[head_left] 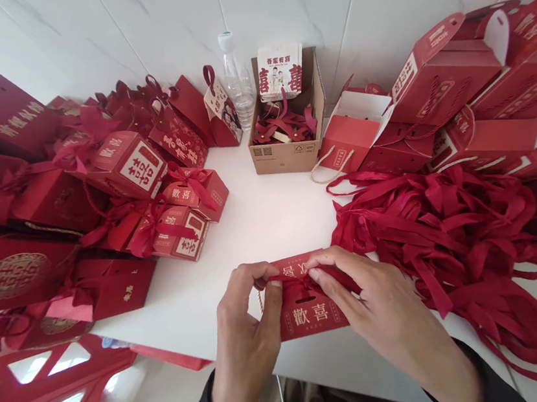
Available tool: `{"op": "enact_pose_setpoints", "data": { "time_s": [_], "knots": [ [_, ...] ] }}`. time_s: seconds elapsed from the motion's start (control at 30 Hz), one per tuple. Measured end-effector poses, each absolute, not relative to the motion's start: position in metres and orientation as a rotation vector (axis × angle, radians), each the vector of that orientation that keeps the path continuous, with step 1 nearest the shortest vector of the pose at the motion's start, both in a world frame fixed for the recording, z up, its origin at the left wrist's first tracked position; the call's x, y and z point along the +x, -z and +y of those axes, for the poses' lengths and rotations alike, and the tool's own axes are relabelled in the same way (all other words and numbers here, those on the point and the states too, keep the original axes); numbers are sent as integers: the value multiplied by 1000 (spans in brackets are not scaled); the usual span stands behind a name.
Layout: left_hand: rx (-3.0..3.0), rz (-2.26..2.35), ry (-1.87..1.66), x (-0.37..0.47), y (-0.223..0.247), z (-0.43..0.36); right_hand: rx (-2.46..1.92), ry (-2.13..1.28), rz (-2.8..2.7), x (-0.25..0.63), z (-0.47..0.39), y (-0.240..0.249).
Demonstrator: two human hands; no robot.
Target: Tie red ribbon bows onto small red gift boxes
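Note:
A red gift box (315,318) with pale printed characters lies at the front edge of the white table. Across its top runs a dark red ribbon (297,290), bunched near the middle. My left hand (251,310) pinches the ribbon at the box's left side between thumb and forefinger. From the right, my right hand (360,290) grips the ribbon near the centre, thumb and fingertips pressed together. The fingers partly cover the ribbon, so I cannot tell whether it is knotted. A bit of twisted cord shows beside the left thumb.
Loose red ribbons (422,226) lie heaped at the right. Ribbon-tied red boxes (126,167) crowd the left side. A cardboard carton (283,158), a plastic bottle (237,80) and an open-topped red box (352,133) stand at the back. More red boxes (453,74) are stacked at back right.

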State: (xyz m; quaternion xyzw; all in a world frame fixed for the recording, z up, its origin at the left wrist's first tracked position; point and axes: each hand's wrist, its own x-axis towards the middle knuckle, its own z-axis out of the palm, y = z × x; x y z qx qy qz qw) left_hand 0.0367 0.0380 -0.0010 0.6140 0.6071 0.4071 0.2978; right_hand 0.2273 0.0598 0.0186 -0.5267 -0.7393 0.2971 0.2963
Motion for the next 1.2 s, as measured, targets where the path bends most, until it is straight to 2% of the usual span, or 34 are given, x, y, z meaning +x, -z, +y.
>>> {"op": "enact_pose_setpoints", "data": {
  "time_s": [0.33,0.47,0.73,0.93,1.2],
  "knots": [
    [1789,1656,-1014,36,-10,29,-1295,-543,-2029,232,55,-18],
    [1882,1669,-930,38,-13,29,-1303,-596,-2019,232,55,-16],
    [1562,1760,-1067,55,-17,19,-1310,-552,-1967,228,53,-15],
    [1458,1692,-1103,54,-20,19,-1274,-684,-1943,234,49,-13],
    [1404,1584,-972,43,-24,26,-1283,-784,-1959,237,50,-18]
  ]
}}
